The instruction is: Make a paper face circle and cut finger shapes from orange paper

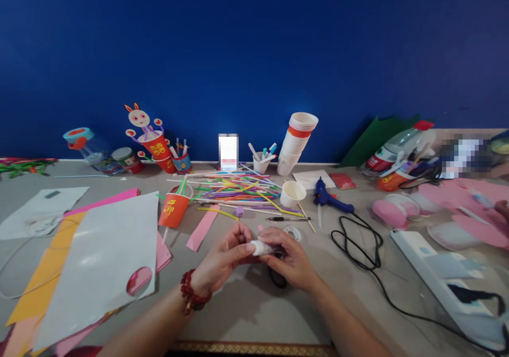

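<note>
My left hand (234,245) and my right hand (287,256) are together above the front middle of the table. Between their fingertips is a small white tube-like thing (260,248). The left fingers pinch its white end, and the right fingers wrap its darker end; its exact kind does not show. Below the right hand, a black loop (277,278) is partly hidden. Just beyond the fingers lie a white ring-shaped piece (292,233), a black pen (288,219), a small purple piece (239,211) and a pink paper strip (202,228).
Colourful pipe cleaners (234,190) are heaped behind the hands. An orange cup (175,210) and a white sheet (107,251) are left. A blue glue gun (330,198), its black cable (371,264), a power strip (441,277) and a bottle (400,147) are right. Stacked paper cups (294,145) lean behind.
</note>
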A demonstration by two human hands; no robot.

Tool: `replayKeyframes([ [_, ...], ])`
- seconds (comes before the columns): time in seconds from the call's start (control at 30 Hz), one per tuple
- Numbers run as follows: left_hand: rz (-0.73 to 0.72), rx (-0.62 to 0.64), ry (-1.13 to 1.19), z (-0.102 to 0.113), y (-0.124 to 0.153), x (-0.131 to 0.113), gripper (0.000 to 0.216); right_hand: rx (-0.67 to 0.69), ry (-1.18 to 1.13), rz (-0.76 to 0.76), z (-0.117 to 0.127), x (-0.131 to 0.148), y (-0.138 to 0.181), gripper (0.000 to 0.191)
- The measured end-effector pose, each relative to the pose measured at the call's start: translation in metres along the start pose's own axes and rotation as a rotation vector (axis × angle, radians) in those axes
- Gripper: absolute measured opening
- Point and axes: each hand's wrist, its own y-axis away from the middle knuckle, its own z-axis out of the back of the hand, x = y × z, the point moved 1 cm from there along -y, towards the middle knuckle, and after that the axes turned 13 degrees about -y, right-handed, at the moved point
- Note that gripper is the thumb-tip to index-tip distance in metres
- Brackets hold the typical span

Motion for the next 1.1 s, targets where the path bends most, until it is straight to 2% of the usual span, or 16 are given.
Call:
replayKeyframes([
  [0.53, 0.019, 0.013, 0.022, 0.0024, 0.0009, 0.0002, 0.027, -0.027, -0.035, -0.075, -0.0027, -0.0059, 0.0036, 0.027],
  [0.87, 0.018, -0.013, 0.009, 0.0029, 0.0001, 0.0042, 0.026, 0.027, 0.049, 0.005, -0.0002, -0.0040, 0.0022, 0.022],
  [1.1, 0.018, 0.006, 0.015, 0.0014, 0.0007, 0.0026, 0.025, -0.028, 0.000, -0.022, -0.0022, -0.0036, 0.0021, 0.023],
])
